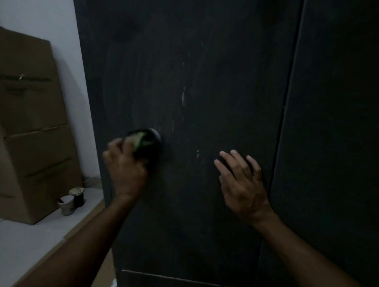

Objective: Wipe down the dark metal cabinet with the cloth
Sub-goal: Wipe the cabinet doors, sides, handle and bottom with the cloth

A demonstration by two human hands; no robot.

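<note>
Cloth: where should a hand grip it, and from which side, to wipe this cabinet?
Bunch the cloth from its outer face, the side away from the cabinet, as the left hand does. It looks wadded against an upright panel, so fingers probably belong behind it, leaving the panel side free. The right hand lies flat on the panel.
</note>
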